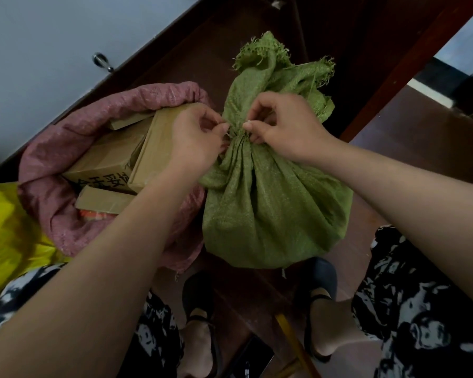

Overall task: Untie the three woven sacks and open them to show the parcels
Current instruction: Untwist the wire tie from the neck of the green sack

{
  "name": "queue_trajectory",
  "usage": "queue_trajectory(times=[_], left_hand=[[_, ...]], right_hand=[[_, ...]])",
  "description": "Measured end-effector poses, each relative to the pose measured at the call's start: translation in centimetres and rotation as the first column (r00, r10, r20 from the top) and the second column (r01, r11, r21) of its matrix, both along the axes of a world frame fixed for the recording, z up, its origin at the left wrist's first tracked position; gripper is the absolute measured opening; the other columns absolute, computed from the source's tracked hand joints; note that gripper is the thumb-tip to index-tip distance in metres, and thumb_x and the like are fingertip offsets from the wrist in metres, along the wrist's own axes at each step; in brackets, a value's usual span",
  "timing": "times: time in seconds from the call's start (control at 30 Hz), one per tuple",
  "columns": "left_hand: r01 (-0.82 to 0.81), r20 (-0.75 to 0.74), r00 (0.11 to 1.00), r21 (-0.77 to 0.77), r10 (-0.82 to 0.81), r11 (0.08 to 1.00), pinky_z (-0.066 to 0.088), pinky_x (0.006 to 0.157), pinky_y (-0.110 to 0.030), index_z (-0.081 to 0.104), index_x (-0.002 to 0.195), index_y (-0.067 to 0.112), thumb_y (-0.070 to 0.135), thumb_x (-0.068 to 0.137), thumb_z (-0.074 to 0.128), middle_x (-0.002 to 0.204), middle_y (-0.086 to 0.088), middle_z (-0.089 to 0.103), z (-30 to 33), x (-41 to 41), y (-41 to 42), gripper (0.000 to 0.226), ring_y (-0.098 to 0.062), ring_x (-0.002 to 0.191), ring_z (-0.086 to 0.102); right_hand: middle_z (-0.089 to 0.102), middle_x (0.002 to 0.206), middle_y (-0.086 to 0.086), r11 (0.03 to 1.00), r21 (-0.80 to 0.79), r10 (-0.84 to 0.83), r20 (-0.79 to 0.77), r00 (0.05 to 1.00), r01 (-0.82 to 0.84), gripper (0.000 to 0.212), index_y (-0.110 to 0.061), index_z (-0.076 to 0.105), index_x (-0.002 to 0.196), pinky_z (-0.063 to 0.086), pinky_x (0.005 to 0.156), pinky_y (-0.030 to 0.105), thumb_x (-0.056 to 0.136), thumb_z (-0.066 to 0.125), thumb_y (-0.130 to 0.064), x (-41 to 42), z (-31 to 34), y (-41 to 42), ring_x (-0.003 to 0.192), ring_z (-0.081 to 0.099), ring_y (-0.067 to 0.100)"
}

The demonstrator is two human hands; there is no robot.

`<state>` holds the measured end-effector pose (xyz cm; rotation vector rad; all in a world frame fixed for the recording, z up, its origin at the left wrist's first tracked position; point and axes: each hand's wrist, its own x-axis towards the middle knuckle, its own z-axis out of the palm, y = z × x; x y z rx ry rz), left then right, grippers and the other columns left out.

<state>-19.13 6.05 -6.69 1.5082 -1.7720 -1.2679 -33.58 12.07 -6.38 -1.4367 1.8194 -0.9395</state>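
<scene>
While the green woven sack [273, 203] stands on the dark wooden floor [421, 148] between the person's feet and the wall, both hands work at its tied neck. In the single head view, the left hand [194, 140] has thumb and forefinger pressed together on the thin tie [235, 133] cinching the gathered fabric, its other fingers curled in. The right hand [284, 126] meets it from the other side, fingertips narrowed to a pinch on the same knot, the palm resting against the sack's bunched cloth. Above the tie, the frayed mouth fans upward. Just left, touching the green one, a pink woven sack [55, 165] sits open, its rim rolled down around brown cardboard parcels [109, 159]. A yellow sack [8, 230] lies at the far left edge, partly cut off.
</scene>
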Motion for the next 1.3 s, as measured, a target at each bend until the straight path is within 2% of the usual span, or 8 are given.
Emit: queue_trajectory(times=[0.2,0.4,0.53,0.7,0.87,1.03,1.17,1.3], left_hand=[[0.121,0.191,0.977,-0.117,-0.097,0.986,0.04,0.054,-0.004,0.056,0.105,0.011,0.03,0.069,0.083,0.099,-0.001,0.06,0.8,0.3,0.8,0.048,-0.007,0.07,0.054],[0.154,0.052,0.987,-0.047,-0.152,0.987,0.054,0.081,-0.03,0.063,0.108,0.016,0.016,0.081,0.074,0.103,-0.002,0.065,2.0,1.4,1.7,0.029,-0.022,0.088,0.064],[0.14,-0.07,0.988,0.022,-0.138,0.99,0.056,0.079,-0.037,0.061,0.118,0.015,0.006,0.088,0.063,0.105,-0.003,0.064,4.1,2.9,2.3,0.032,-0.025,0.083,0.066],[0.138,-0.175,0.977,0.093,-0.12,0.986,0.056,0.056,-0.021,0.053,0.13,0.008,0.003,0.096,0.051,0.111,0.001,0.062,8.2,4.7,3.0,0.035,-0.006,0.057,0.065],[0.108,-0.188,0.978,0.063,-0.095,0.992,0.057,0.061,-0.02,0.061,0.118,0.003,0.003,0.095,0.052,0.094,-0.008,0.067,11.9,7.1,3.7,0.024,-0.008,0.056,0.065],[0.007,-0.09,0.996,-0.053,-0.011,0.999,0.043,0.041,-0.017,0.07,0.084,0.014,0.007,0.089,0.063,0.071,-0.001,0.07,15.6,10.6,4.5,0.012,-0.009,0.039,0.056],[-0.085,-0.106,0.992,-0.103,0.074,0.991,0.037,0.039,-0.013,0.07,0.089,0.004,0.012,0.088,0.066,0.058,0.001,0.065,18.6,13.4,4.8,0.009,-0.005,0.034,0.049],[-0.154,-0.165,0.978,-0.134,0.131,0.979,0.038,0.039,-0.015,0.068,0.086,0.013,0.022,0.09,0.064,0.074,-0.006,0.07,22.0,15.8,5.4,0.011,-0.006,0.033,0.048]], right_hand=[[0.062,0.075,-0.005,0.997,-0.071,-0.031,0.001,1.0,0.031,0.006,-0.014,0.057,0.089,0.058,0.068,0.036,0.092,0.062,-0.018,0.2,1.0,-0.5,0.065,0.067,0.01],[0.06,0.067,-0.003,0.974,-0.177,-0.115,0.147,0.982,0.14,0.012,-0.019,0.054,0.082,0.057,0.063,0.032,0.092,0.061,-0.016,0.9,3.2,-1.1,0.06,0.063,0.011],[0.058,0.067,-0.002,0.941,-0.241,-0.16,0.302,0.94,0.237,0.016,-0.019,0.053,0.08,0.053,0.059,0.023,0.093,0.058,-0.011,1.9,5.6,-0.9,0.055,0.06,0.004],[0.058,0.069,0.003,0.933,-0.236,-0.155,0.419,0.895,0.272,0.008,-0.007,0.055,0.086,0.054,0.054,0.022,0.094,0.057,-0.006,3.8,8.5,-0.8,0.053,0.061,0.003],[0.06,0.071,0.008,0.929,-0.27,-0.102,0.471,0.876,0.254,0.016,-0.012,0.055,0.079,0.053,0.057,0.022,0.092,0.058,-0.004,5.5,12.0,-0.7,0.056,0.062,0.011],[0.061,0.075,0.009,0.935,-0.302,-0.031,0.458,0.888,0.189,0.012,-0.011,0.057,0.084,0.053,0.057,0.021,0.094,0.056,-0.004,7.5,15.7,-0.6,0.057,0.062,0.01],[0.058,0.077,0.01,0.93,-0.326,0.024,0.511,0.859,0.168,0.014,-0.01,0.055,0.084,0.052,0.054,0.019,0.095,0.053,-0.002,10.0,19.0,-1.0,0.053,0.063,0.005],[0.058,0.077,0.012,0.93,-0.352,0.118,0.555,0.824,0.104,0.018,-0.011,0.056,0.082,0.053,0.056,0.018,0.096,0.052,-0.001,13.6,22.3,-1.3,0.054,0.064,0.007]])
